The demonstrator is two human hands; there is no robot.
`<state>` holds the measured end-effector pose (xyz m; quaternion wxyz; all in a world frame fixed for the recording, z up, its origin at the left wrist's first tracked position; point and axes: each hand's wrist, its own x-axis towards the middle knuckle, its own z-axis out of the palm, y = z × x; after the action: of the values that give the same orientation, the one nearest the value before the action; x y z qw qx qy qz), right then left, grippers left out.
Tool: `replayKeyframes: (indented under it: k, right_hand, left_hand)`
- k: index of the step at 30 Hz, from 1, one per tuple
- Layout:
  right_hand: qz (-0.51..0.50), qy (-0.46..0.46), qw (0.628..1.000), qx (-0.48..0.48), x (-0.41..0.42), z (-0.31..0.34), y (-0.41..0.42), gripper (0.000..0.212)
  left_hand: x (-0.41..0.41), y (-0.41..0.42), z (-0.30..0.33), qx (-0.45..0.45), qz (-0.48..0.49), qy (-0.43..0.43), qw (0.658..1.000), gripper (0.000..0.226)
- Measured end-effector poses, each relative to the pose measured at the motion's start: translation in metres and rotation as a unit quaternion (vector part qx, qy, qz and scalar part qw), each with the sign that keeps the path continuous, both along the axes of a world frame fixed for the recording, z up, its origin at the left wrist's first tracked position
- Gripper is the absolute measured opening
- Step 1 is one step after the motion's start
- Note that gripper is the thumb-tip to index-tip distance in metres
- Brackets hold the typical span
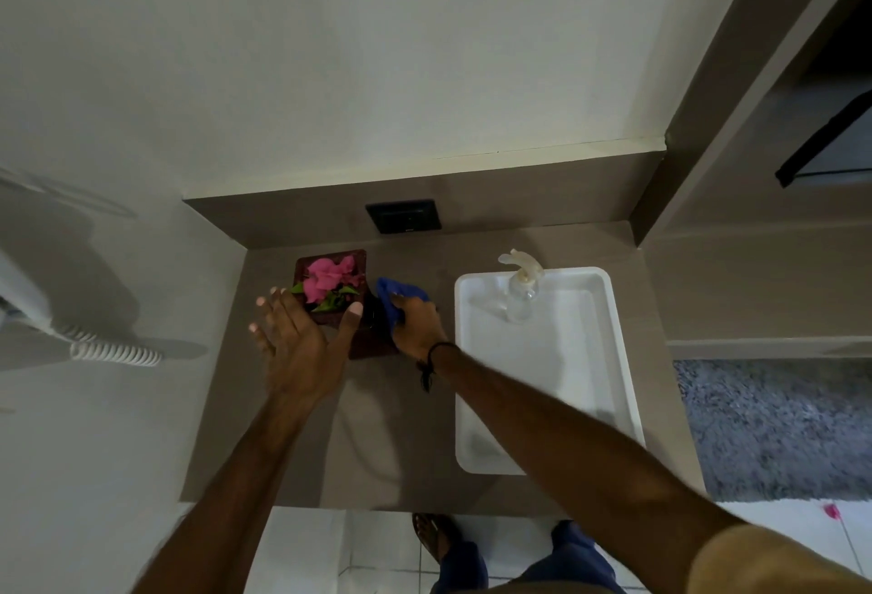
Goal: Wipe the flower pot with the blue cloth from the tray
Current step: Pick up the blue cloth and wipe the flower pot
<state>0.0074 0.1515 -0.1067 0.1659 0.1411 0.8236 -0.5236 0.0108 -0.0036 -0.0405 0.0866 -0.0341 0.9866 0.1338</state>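
Grey-brown laminate bench [292,452] fills the middle of the view, w/ a low upstand of the same material at the back against a pale wall; a dark square socket plate [404,216] sits on that upstand; grey carpet [774,428] lies off to the right, white floor tiles below the bench's near edge.

White rectangular plastic tray [618,357] lies on the right half of the bench, long side running front to back; a clear pump bottle w/ a cream spout [520,296] stands at its far end; the right forearm crosses over the tray's near left corner.

Dark maroon square flower pot [330,317] w/ pink blooms & green leaves stands on the bench left of the tray, well apart from it, near the upstand.

Left hand [297,338] is spread wide over the pot's near left corner, thumb at the front rim, fingers splayed past the left side; can't tell how firmly it presses.

Right hand [417,322], thin dark band on the wrist, is closed round a bunched blue cloth [394,294]; cloth is pressed to the pot's right side, out of the tray.

White coiled cord [115,353] hangs at the far left.
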Motion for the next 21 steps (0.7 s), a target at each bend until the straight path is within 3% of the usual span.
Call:
replayKeyframes:
  k: [4,10,14,17,21]
  right_hand:
    - [0.006,0.0,1.0,0.021,-0.009,0.002,0.001,0.041]
    - [-0.04,-0.021,0.998,-0.034,0.035,-0.009,-0.011,0.042]
    - [-0.109,0.016,0.982,-0.151,0.029,0.02,-0.015,0.032]
    - [-0.17,0.072,0.956,-0.227,0.028,0.037,-0.013,0.042]
    - [-0.144,0.083,0.973,-0.16,0.032,0.031,-0.014,0.043]
  left_hand:
    - [0.0,0.001,0.0,-0.01,-0.002,0.007,1.0,0.12]
    - [0.0,0.003,0.001,-0.002,0.004,0.0,1.0,0.113]
    - [0.002,0.002,0.001,0.025,0.007,0.02,0.999,0.111]
    - [0.001,0.003,0.0,0.03,0.014,0.029,0.999,0.111]
    - [0.001,0.002,-0.003,0.027,0.018,0.035,0.999,0.113]
